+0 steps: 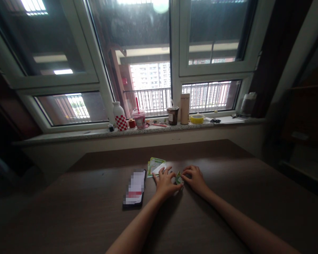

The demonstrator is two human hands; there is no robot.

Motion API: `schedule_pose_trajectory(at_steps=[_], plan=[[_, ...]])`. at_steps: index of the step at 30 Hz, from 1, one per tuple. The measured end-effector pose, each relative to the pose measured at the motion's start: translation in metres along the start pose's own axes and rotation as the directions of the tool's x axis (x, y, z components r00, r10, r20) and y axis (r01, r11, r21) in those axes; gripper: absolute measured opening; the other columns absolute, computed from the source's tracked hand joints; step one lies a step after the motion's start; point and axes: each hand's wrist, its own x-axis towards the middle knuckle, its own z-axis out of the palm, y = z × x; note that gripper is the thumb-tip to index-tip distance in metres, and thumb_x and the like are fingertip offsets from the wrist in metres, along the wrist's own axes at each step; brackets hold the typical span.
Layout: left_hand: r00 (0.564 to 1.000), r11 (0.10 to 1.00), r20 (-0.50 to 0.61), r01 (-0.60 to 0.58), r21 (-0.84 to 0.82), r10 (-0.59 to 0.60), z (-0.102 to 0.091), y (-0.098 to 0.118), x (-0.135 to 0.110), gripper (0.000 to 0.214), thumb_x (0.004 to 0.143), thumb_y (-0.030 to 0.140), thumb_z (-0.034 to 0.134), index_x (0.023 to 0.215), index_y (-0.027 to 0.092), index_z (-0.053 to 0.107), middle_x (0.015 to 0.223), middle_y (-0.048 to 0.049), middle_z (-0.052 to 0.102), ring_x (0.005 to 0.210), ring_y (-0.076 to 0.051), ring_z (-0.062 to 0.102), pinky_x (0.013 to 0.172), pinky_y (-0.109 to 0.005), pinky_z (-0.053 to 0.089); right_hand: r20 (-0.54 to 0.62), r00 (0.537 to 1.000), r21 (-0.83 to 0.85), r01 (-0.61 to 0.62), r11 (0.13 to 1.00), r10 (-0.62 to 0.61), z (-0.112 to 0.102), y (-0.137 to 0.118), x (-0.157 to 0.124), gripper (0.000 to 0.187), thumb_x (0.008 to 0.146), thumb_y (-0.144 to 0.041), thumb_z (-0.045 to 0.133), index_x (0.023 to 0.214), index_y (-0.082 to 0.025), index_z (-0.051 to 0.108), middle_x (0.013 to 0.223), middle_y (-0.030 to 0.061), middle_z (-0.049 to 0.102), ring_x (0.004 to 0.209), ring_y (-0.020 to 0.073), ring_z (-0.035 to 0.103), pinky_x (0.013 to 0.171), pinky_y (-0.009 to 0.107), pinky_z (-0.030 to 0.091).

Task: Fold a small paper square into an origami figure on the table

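Note:
Between my two hands is a small folded piece of green and white paper [178, 179], just above or on the brown table [222, 218]. My left hand [165, 182] pinches its near left side with thumb and finger, the other fingers reaching over the cards. The fingertips of my right hand [196, 179] close on its right edge. Behind my left hand lie several flat green-bordered papers or cards [154, 163], partly covered by the fingers. A phone [134, 188] with a blurred-out screen rests left of my left hand.
Beyond the table, a stone windowsill [100, 131] holds a white bottle with red checks [120, 117], a pink drink cup with a straw [139, 119], a brown cup [172, 116], a tan flask [184, 109], yellow tape [196, 119], black scissors [215, 121] and a clear container [248, 104].

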Motion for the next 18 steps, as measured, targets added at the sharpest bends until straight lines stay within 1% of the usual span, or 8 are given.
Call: schedule_pose_trajectory(at_steps=[3, 5, 8, 14, 18], plan=[[1.000, 1.000, 0.011, 0.004, 0.002, -0.004, -0.0007, 0.0010, -0.0001, 0.039, 0.066, 0.053, 0.072, 0.099, 0.034, 0.067, 0.148, 0.0033, 0.042, 0.141, -0.035, 0.021, 0.108, -0.072, -0.004, 0.007, 1.000, 0.028, -0.002, 1.000, 0.001, -0.0011, 0.0009, 0.0007, 0.012, 0.079, -0.032, 0.066, 0.085, -0.027, 0.075, 0.100, 0.0062, 0.064, 0.103, 0.0243, 0.052, 0.094, 0.038, 0.038], [1.000, 1.000, 0.013, 0.005, 0.006, -0.005, -0.0007, 0.0014, -0.0003, 0.039, 0.066, 0.054, 0.072, 0.100, 0.034, 0.067, 0.148, 0.0028, 0.042, 0.141, -0.036, 0.021, 0.107, -0.073, -0.004, 0.007, 1.000, 0.048, 0.009, 0.999, -0.009, -0.0014, 0.0017, 0.0013, 0.014, 0.080, -0.034, 0.066, 0.087, -0.027, 0.075, 0.101, 0.0064, 0.063, 0.104, 0.0244, 0.052, 0.094, 0.038, 0.038], [1.000, 1.000, 0.011, -0.006, 0.017, 0.006, -0.0003, 0.0012, -0.0006, 0.041, 0.067, 0.055, 0.071, 0.101, 0.033, 0.067, 0.149, 0.0026, 0.041, 0.141, -0.036, 0.020, 0.107, -0.073, -0.005, -0.005, 1.000, 0.071, 0.024, 0.997, -0.024, -0.0007, 0.0027, 0.0020, 0.014, 0.080, -0.036, 0.066, 0.083, -0.026, 0.075, 0.100, 0.0063, 0.064, 0.103, 0.0244, 0.052, 0.094, 0.038, 0.038], [1.000, 1.000, 0.005, -0.030, 0.008, 0.030, -0.0006, 0.0010, -0.0011, 0.039, 0.066, 0.056, 0.071, 0.099, 0.034, 0.068, 0.148, 0.0029, 0.042, 0.140, -0.036, 0.022, 0.105, -0.075, -0.005, -0.042, 0.998, 0.086, 0.040, 0.995, -0.036, 0.0010, 0.0030, 0.0024, 0.010, 0.078, -0.032, 0.067, 0.075, -0.024, 0.072, 0.098, 0.0061, 0.065, 0.102, 0.0248, 0.052, 0.094, 0.038, 0.038], [0.999, 0.999, -0.008, -0.036, 0.001, 0.036, 0.0006, 0.0004, -0.0011, 0.038, 0.065, 0.054, 0.073, 0.097, 0.034, 0.069, 0.147, 0.0014, 0.044, 0.140, -0.036, 0.023, 0.105, -0.075, -0.006, -0.054, 0.998, 0.094, 0.047, 0.994, -0.042, 0.0011, 0.0035, 0.0021, 0.009, 0.078, -0.030, 0.067, 0.073, -0.024, 0.072, 0.098, 0.0058, 0.065, 0.103, 0.0250, 0.052, 0.094, 0.039, 0.038]])
